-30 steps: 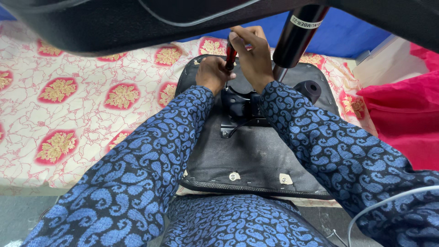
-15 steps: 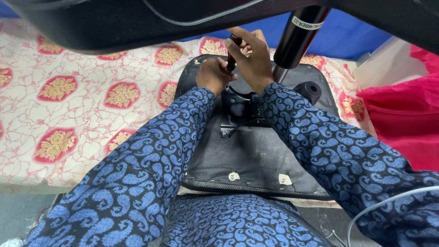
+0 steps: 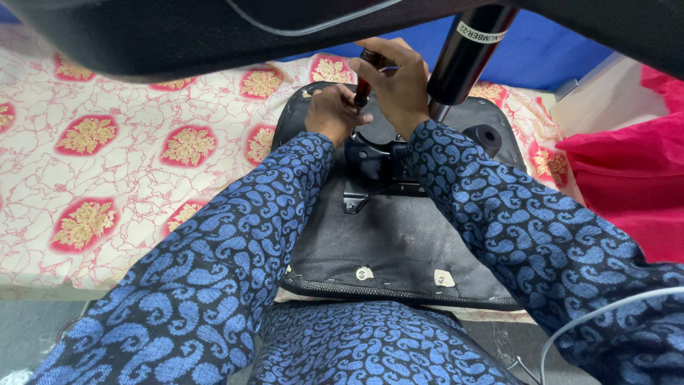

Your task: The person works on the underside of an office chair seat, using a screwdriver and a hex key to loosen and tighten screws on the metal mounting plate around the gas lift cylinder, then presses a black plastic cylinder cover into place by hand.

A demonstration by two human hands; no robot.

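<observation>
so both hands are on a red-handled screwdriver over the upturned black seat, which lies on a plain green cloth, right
Not quite. The head view shows the left hand and right hand on the dark red-handled screwdriver over the upturned black seat, but the cloth under it is cream with red and gold flower patches, not plain green.

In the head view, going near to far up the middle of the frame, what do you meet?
Patterned blue lap → stitched near edge of the black seat pan → black metal bracket → left hand and right hand on a dark red tool handle → blue backdrop.
</observation>
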